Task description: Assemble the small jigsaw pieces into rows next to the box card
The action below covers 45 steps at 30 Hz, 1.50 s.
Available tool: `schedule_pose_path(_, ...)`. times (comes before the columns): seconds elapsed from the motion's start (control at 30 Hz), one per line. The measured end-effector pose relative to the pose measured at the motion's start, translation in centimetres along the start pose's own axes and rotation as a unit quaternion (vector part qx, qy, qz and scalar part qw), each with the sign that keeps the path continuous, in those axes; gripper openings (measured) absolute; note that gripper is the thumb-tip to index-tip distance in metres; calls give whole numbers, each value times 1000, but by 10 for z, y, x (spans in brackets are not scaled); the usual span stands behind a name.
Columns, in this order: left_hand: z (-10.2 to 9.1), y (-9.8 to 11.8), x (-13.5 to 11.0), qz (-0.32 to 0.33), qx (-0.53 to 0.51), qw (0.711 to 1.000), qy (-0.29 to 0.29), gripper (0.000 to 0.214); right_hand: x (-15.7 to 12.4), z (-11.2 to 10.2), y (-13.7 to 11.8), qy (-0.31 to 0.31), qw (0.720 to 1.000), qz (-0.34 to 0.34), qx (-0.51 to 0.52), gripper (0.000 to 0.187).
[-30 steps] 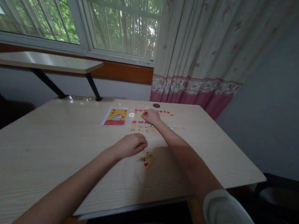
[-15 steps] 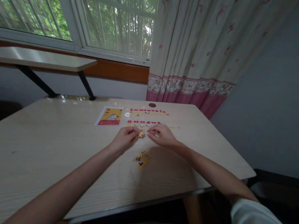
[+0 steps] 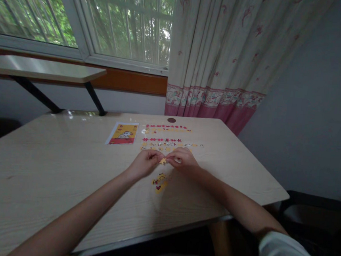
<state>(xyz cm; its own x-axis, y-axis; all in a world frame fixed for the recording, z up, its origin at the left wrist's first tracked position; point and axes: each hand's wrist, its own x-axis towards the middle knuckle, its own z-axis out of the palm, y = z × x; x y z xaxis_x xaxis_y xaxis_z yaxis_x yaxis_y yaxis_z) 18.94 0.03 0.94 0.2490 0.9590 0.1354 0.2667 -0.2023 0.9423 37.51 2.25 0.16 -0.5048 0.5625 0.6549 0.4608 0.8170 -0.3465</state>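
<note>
My left hand (image 3: pixel 147 164) pinches a small yellow jigsaw piece (image 3: pixel 163 161) just above the table. My right hand (image 3: pixel 184 159) meets it from the other side, thumb and fingers closed on the piece's right edge. Below them lies a loose pile of yellow jigsaw pieces (image 3: pixel 159 185), some with dark red or black marks. Beyond my hands, pieces lie in rows: a red row (image 3: pixel 166 126) at the back, a nearer red row (image 3: pixel 157 140), and yellow and white ones between and in front. My right fingers partly cover the nearest row.
A printed picture (image 3: pixel 123 134) of a white animal on yellow and red lies left of the rows. A brown disc (image 3: pixel 171 120) sits at the back of the wooden table (image 3: pixel 50 165). A raised shelf (image 3: pixel 44 69) stands back left, a dark chair (image 3: pixel 316 202) at right.
My right hand, formerly apart from the left, has come together with it at the yellow piece. Both hands are slightly nearer to me. The view has shifted a little.
</note>
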Motion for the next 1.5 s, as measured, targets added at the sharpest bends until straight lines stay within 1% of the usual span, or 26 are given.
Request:
schedule_pose_path(0.1, 1, 2, -1, 11, 17, 1000, -23, 24, -1, -1, -3, -7, 1000, -9, -5, 10)
schedule_pose_path(0.17, -2, 6, -1, 17, 28, 999, -26, 25, 1, -7, -5, -4, 1000, -14, -14, 10)
schedule_pose_path(0.23, -7, 11, -2, 23, 58, 998, -15, 26, 3, -19, -4, 26, 999, -11, -23, 9)
schedule_pose_path(0.3, -16, 16, -4, 28, 104, 994, -24, 28, 6, -34, -1, 79, 996, 2, -28, 8)
schedule_pose_path(0.33, -21, 18, -5, 31, 125, 991, -46, 27, 7, -41, 1, 105, 994, 9, -31, 9)
schedule_pose_path(0.4, -29, 20, -7, 48, 152, 980, -118, 25, 9, -54, 7, 143, 989, 19, -33, 9)
schedule_pose_path(0.47, -33, 20, -9, 64, 165, 967, -183, 23, 8, -62, 13, 163, 986, 24, -36, 9)
schedule_pose_path(0.53, -32, 19, -11, 72, 176, 957, -221, 21, 7, -65, 16, 170, 984, 33, -44, 10)
schedule_pose_path(0.6, -28, 19, -12, 77, 192, 949, -238, 18, 6, -66, 18, 165, 984, 43, -52, 11)
schedule_pose_path(0.67, -23, 19, -12, 86, 215, 943, -240, 14, 7, -70, 20, 149, 986, 45, -57, 11)
schedule_pose_path(0.73, -20, 21, -13, 103, 238, 938, -230, 11, 8, -78, 25, 112, 991, 37, -58, 11)
schedule_pose_path(0.8, -18, 21, -13, 121, 259, 933, -219, 11, 8, -89, 36, 43, 997, 38, -61, 12)
schedule_pose_path(0.83, -18, 21, -12, 126, 268, 930, -217, 12, 7, -95, 42, -3, 997, 50, -64, 12)
schedule_pose_path(0.9, -18, 18, -12, 129, 282, 926, -217, 12, 4, -104, 58, -94, 988, 100, -70, 13)
schedule_pose_path(0.93, -18, 16, -11, 130, 288, 923, -220, 11, 1, -106, 66, -136, 979, 135, -70, 14)
schedule_pose_path(0.97, -19, 15, -11, 131, 294, 920, -224, 10, -2, -107, 74, -170, 968, 170, -66, 14)
schedule_pose_path(1.03, -20, 12, -10, 137, 305, 913, -233, 7, -8, -106, 86, -211, 950, 222, -55, 16)
schedule_pose_path(1.1, -20, 12, -10, 145, 309, 909, -238, 6, -12, -101, 92, -229, 942, 242, -42, 17)
schedule_pose_path(1.2, -20, 15, -11, 151, 305, 910, -236, 6, -15, -95, 95, -240, 940, 240, -32, 16)
schedule_pose_path(1.33, -19, 19, -12, 146, 303, 913, -231, 10, -15, -93, 96, -241, 941, 235, -32, 16)
schedule_pose_path(1.5, -18, 19, -12, 150, 296, 911, -244, 10, -16, -92, 99, -239, 941, 236, -42, 16)
